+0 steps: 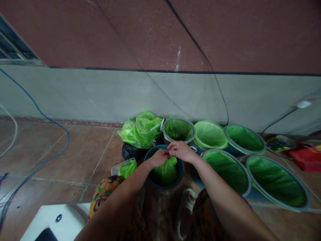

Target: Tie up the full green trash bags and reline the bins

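Between my feet stands a dark teal bin. Inside it a green plastic bag is gathered toward its top. My left hand is closed in a pinch at the bag's neck, above the bin. Its fingertips meet those of my right hand, which is also pinched. A thin white drawstring shows at the fingers of both hands. Exactly how the string runs between the fingers is hidden.
Several bins with green liners, such as a grey-rimmed bin, stand to the right. Full green bags lie on a black bag at the left. A clear container sits nearby. A blue cable crosses the tiled floor.
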Demonstrator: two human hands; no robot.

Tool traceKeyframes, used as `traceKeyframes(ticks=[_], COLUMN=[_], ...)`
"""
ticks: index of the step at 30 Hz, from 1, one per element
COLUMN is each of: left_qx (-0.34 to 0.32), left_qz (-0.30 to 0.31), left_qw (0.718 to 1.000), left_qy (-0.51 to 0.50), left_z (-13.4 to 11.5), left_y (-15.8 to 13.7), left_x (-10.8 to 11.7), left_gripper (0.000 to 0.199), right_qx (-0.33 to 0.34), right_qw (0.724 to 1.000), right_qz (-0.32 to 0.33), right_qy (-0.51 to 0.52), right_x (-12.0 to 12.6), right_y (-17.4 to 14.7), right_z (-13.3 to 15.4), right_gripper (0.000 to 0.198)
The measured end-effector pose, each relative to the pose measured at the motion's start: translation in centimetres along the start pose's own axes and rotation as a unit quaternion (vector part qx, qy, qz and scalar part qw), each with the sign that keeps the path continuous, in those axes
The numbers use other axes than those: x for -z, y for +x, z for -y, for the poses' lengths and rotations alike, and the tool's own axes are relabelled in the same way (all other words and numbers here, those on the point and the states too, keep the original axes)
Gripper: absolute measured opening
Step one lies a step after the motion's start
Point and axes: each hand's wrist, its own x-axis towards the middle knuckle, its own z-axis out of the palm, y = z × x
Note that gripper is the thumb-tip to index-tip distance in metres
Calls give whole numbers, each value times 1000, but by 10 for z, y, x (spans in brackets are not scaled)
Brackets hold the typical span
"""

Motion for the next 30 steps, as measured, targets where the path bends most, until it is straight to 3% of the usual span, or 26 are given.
traceKeyframes(ticks=[2,4,7,9,11,13,16,19,22,25,30], left_qx=[-25,-40,3,28,38,52,72,80,80,75,9], left_qz=[13,-27,-114,-135,-145,-149,-155,-168,-182,-177,-163], left_qw=[999,999,993,990,987,981,973,966,963,972,985], left_qy=[-15,-16,6,-11,-61,-111,-154,-181,-181,-137,61], left_z=[-2,-3,-4,-3,-2,-2,-4,-7,-9,-12,-18], left_y=[-1,-1,0,0,0,0,1,1,0,-1,-5], left_x=[-3,-5,-5,-4,-4,-4,-3,-2,1,5,11], left_gripper=[12,15,25,28,31,31,28,25,21,18,13], right_qx=[-17,-16,-1,-8,-23,-26,-17,-9,-5,5,6], right_qw=[998,991,964,935,921,939,980,990,982,977,975], right_qz=[-7,-55,-216,-320,-369,-339,-192,-67,-43,-36,22], right_qy=[67,120,156,151,119,58,-48,-126,-184,-209,-221], right_x=[0,0,7,15,20,20,8,-5,-9,-6,-2], right_y=[2,6,14,18,18,15,6,-1,-4,-4,-5], right_z=[-4,-9,-19,-25,-28,-25,-13,0,8,9,2], right_gripper=[18,21,33,40,44,46,47,42,26,25,20])
